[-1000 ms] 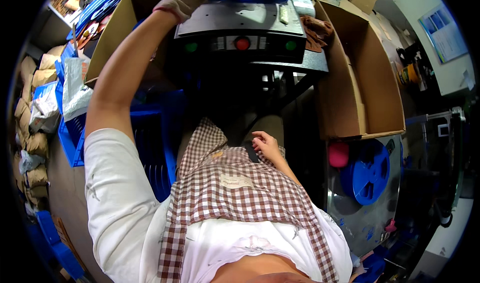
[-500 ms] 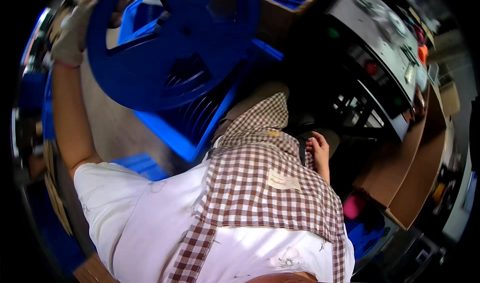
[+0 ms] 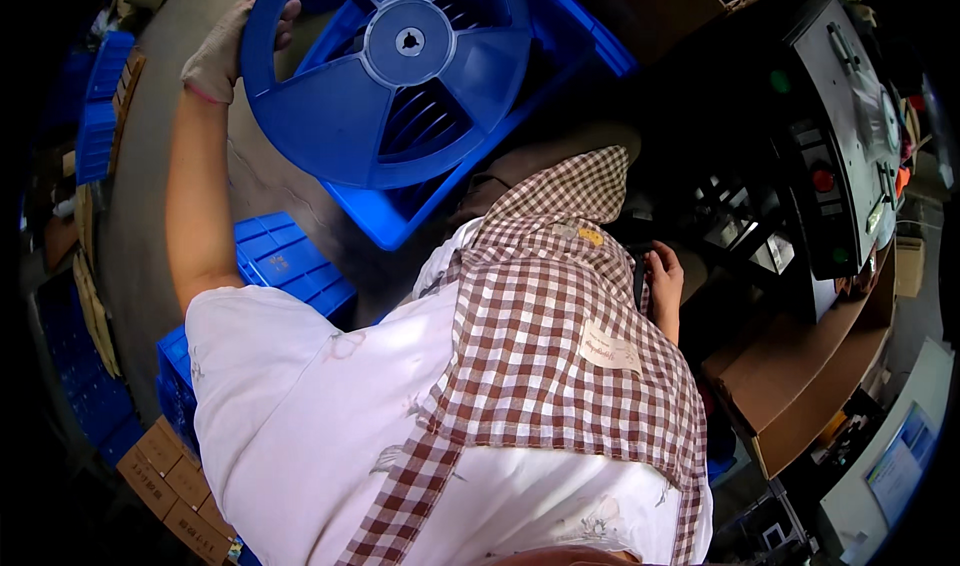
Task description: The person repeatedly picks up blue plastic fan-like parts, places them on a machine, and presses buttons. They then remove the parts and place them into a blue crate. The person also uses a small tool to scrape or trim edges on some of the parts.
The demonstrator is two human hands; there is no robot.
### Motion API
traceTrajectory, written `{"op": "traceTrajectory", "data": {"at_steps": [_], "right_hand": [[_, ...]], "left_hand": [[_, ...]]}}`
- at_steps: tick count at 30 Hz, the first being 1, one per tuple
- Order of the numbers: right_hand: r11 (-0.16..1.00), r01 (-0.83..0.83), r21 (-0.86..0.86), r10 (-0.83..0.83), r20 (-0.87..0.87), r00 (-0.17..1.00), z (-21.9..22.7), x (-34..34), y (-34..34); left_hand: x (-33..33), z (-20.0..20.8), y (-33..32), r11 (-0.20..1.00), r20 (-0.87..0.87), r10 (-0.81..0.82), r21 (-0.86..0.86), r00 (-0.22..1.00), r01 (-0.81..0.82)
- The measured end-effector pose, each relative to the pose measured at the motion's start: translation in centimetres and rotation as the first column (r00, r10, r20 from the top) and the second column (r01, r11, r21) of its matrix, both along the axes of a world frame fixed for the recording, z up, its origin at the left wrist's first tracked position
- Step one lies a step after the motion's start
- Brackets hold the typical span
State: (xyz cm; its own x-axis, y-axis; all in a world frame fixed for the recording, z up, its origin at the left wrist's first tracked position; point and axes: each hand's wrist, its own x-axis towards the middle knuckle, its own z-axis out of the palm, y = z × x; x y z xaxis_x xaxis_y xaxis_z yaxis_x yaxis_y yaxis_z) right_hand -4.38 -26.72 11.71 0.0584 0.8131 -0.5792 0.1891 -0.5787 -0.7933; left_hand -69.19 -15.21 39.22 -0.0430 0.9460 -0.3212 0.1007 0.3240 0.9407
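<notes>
A large blue plastic reel (image 3: 320,131) with a pale-ringed hub is at the top, tilted, its face toward me. My left hand (image 3: 222,56) wears a light glove with bare fingertips and grips the reel's left rim, arm stretched out. Under the reel stands a blue crate (image 3: 375,228); dark curved slats or edges of more reels show through the reel's gap. My right hand (image 3: 664,278) rests low beside the checked apron, fingers bent in next to a dark thing. Whether it holds that thing is hidden.
At the right stands a dark machine bench (image 3: 835,86) with a red button (image 3: 822,180). Below it is an open cardboard box (image 3: 790,381). A blue bin (image 3: 290,266) sits near my left elbow, cartons (image 3: 165,481) at lower left, stacked blue crates (image 3: 97,136) farther left.
The reel looks smaller and has tilted, so its lit face and hub now show. My left hand still grips its rim. The whole view has shifted; my right hand stays by the apron.
</notes>
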Motion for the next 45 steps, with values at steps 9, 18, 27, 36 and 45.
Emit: {"op": "traceTrajectory", "data": {"at_steps": [9,18,27,36,45], "right_hand": [[0.990,-0.121,0.078,0.116,0.063,0.991,0.0,1.2,-0.2],[0.993,-0.117,0.026,0.115,0.068,0.991,0.4,3.1,-0.1],[0.955,-0.269,0.123,0.264,0.062,0.963,6.1,1.5,2.8],[0.549,-0.630,0.549,0.569,0.306,0.763,18.8,-11.7,16.5],[0.434,-0.898,0.076,0.850,0.295,0.436,3.3,-20.7,26.0]], "left_hand": [[1.0,-1.1,-0.1,0.988,-0.179,0.148,-0.012,0.973,-0.153],[9.1,5.2,-0.1,0.996,-0.726,-0.089,-0.087,0.682,0.037],[17.5,0.8,0.2,0.915,-0.718,-0.381,-0.205,0.582,0.347],[5.4,1.2,-4.8,0.983,-0.557,0.009,0.156,0.830,0.094],[13.6,-0.4,-9.4,0.978,-0.362,-0.183,0.024,0.914,0.205]]}}
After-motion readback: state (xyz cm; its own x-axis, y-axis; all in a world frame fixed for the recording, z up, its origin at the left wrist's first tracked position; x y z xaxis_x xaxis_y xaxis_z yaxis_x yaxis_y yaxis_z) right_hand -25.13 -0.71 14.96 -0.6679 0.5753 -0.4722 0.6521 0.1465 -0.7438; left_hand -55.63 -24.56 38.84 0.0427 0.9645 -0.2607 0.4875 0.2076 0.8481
